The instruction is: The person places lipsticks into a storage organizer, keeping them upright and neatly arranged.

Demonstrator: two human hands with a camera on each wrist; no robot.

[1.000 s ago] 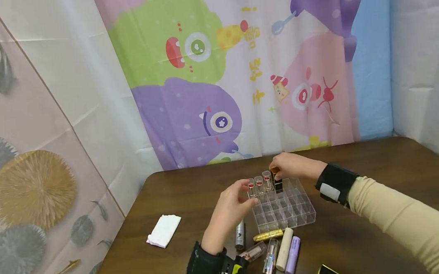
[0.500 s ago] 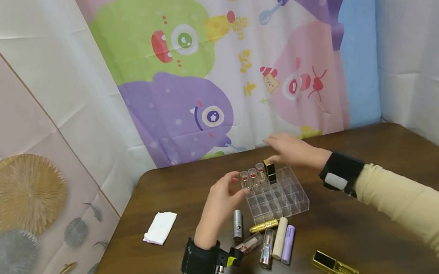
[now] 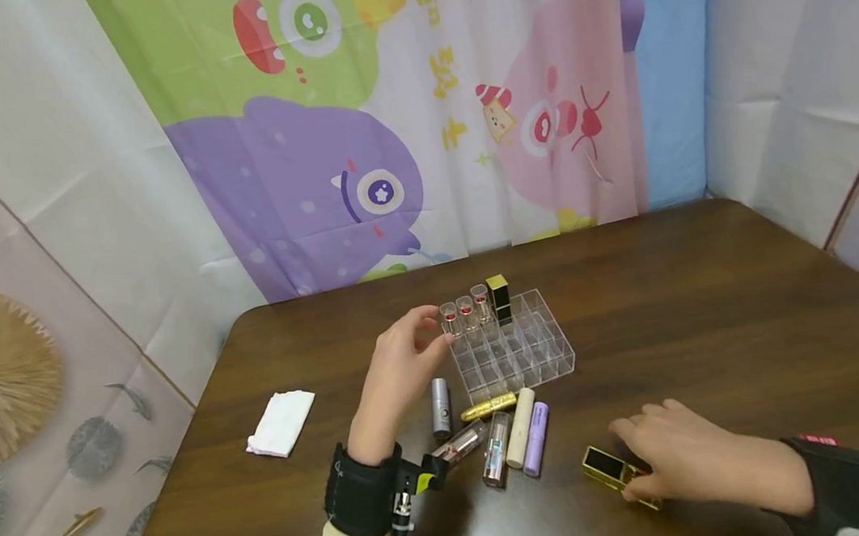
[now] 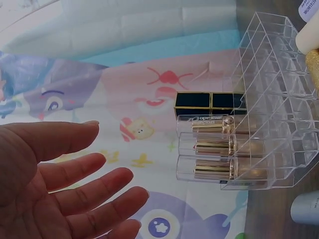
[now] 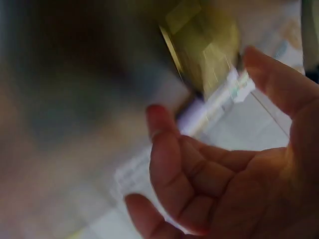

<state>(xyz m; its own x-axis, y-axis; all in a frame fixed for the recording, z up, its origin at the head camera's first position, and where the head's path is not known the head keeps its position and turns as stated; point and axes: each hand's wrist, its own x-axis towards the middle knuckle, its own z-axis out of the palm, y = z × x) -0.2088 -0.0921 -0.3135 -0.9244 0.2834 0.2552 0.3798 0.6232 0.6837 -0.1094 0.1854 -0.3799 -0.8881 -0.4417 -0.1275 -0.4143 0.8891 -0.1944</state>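
Observation:
My left hand [image 3: 398,371] stays beside the back left corner of a clear compartment organizer [image 3: 517,348]. In the left wrist view its fingers are loosely spread, with nothing between them. Three clear-capped lipsticks [image 4: 214,144] and a black lipstick with gold trim [image 3: 500,297] stand upright along the organizer's back row. My right hand [image 3: 690,453] is over a gold lipstick tube [image 3: 603,467] with a black face, lying at the front right and partly covered by the hand. Seen from the right wrist, thumb and fingers are apart around the blurred gold tube [image 5: 207,55].
In front of the organizer lie a gold bullet-shaped tube [image 3: 489,406], a cream tube [image 3: 521,427], a purple tube [image 3: 536,439], two clear-capped lipsticks [image 3: 495,451] and a silver tube [image 3: 440,407]. A folded white cloth [image 3: 280,424] lies at left on the brown table [image 3: 665,312].
My right hand let go of the black lipstick standing in the organizer and moved forward right, down to the gold tube. The left hand stays by the organizer. The head view has shifted.

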